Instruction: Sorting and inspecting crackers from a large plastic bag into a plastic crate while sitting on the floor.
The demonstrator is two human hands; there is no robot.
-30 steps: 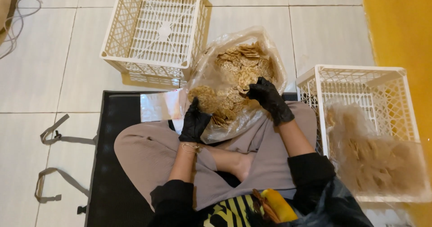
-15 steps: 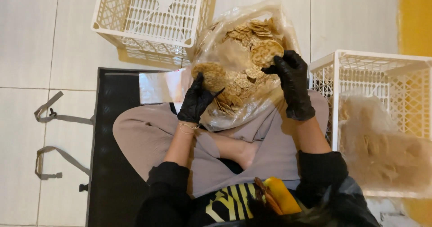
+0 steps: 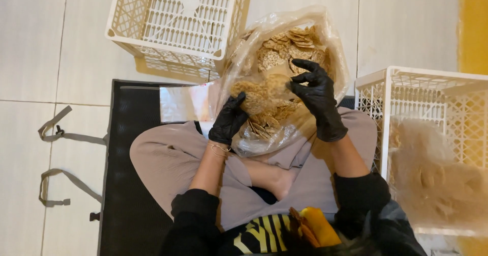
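Clear bag of crackers (image 3: 284,78) on lap between two white crates, left hand (image 3: 230,120) gripping a stack of crackers (image 3: 254,103) inside, right hand (image 3: 316,96) loosely curled, pinching nothing visible.

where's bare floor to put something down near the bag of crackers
Bare tile floor lies left of the empty white crate, and more between the cracker bag and the right-hand crate. The lap is crowded: bag, left hand, right hand.

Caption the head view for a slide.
Seated person's black-gloved left hand and right hand sort round tan crackers in a clear plastic bag.
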